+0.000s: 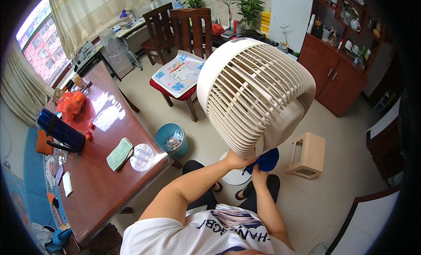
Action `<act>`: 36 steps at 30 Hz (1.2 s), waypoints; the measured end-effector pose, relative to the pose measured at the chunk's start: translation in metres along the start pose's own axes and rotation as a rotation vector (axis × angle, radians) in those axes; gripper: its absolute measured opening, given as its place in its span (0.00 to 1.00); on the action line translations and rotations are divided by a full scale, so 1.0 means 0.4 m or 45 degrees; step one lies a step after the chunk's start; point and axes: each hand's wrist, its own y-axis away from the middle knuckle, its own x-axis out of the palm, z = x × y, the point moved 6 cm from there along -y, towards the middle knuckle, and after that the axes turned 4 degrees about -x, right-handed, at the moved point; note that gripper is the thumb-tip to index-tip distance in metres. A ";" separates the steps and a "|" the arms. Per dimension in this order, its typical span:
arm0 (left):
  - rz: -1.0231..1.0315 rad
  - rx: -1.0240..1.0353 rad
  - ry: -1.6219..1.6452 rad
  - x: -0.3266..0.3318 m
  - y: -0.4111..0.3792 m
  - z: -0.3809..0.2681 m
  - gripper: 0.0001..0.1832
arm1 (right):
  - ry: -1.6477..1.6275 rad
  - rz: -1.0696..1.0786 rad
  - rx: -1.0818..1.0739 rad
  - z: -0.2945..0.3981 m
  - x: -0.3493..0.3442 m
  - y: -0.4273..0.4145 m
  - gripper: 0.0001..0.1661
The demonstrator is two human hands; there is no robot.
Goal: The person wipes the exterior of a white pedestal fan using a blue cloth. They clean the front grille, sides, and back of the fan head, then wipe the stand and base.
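A cream-white electric fan (256, 97) with a slatted grille stands tall before me, its round white base (236, 177) on the floor between my feet. Just under the fan's head, my left hand (239, 160) grips the lower part of the fan, its fingertips partly hidden. My right hand (260, 172) holds a dark blue cloth (268, 159) beside the fan's neck, below the rear housing. The fan's head hides most of the neck.
To the left, a brown table (108, 192) bears a blue thermos (62, 131), a folded green cloth (120, 154) and a red plastic bag (70, 105). A blue waste bin (171, 139), a beige stool (309, 153) and a wooden chair (192, 34) stand around the fan.
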 end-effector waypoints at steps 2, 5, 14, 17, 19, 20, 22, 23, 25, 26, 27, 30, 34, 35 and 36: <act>0.003 -0.020 0.066 -0.003 0.005 0.008 0.38 | -0.138 0.029 0.153 0.000 0.024 -0.009 0.17; -0.007 0.001 0.063 0.010 0.005 0.018 0.42 | -0.138 -0.040 0.044 -0.040 0.045 -0.010 0.17; 0.189 -0.190 0.063 0.043 -0.002 0.023 0.48 | 0.246 -0.019 -0.125 -0.035 0.039 -0.024 0.14; 0.172 -0.241 0.096 0.043 -0.003 0.032 0.48 | 0.254 0.000 -0.017 -0.048 0.037 -0.023 0.13; 0.178 -0.216 0.120 0.048 -0.004 0.036 0.47 | 0.263 -0.075 -0.110 -0.033 0.028 -0.023 0.12; 0.181 -0.203 0.132 0.053 -0.005 0.040 0.47 | 0.269 -0.114 -0.156 -0.026 0.022 -0.023 0.12; -0.074 -0.073 -0.056 0.036 0.002 0.050 0.44 | 0.329 0.077 0.040 -0.045 0.026 -0.022 0.13; -0.202 -0.008 -0.151 0.028 0.006 0.053 0.43 | 0.359 0.174 0.136 -0.055 0.026 -0.018 0.15; -0.161 0.024 -0.207 0.044 -0.001 0.067 0.42 | 0.347 0.152 0.003 -0.035 0.011 -0.015 0.13; -0.136 0.021 -0.199 0.048 0.002 0.078 0.41 | 0.339 0.142 -0.066 -0.021 0.007 -0.012 0.13; -0.103 0.029 -0.172 0.057 -0.003 0.068 0.41 | 0.322 0.090 -0.049 -0.010 -0.017 -0.005 0.12; -0.017 0.008 -0.039 0.025 0.004 0.022 0.40 | 0.375 -0.011 -0.143 0.033 -0.046 0.027 0.14; -0.006 0.035 0.032 0.002 0.010 0.010 0.38 | 0.223 0.052 -0.038 0.069 -0.030 0.056 0.25; 0.001 0.031 0.050 0.001 0.012 0.002 0.38 | 0.201 0.072 -0.031 0.072 -0.029 0.059 0.25; -0.013 0.097 -0.051 -0.002 0.008 -0.007 0.36 | 0.171 0.089 -0.032 0.086 -0.025 0.050 0.25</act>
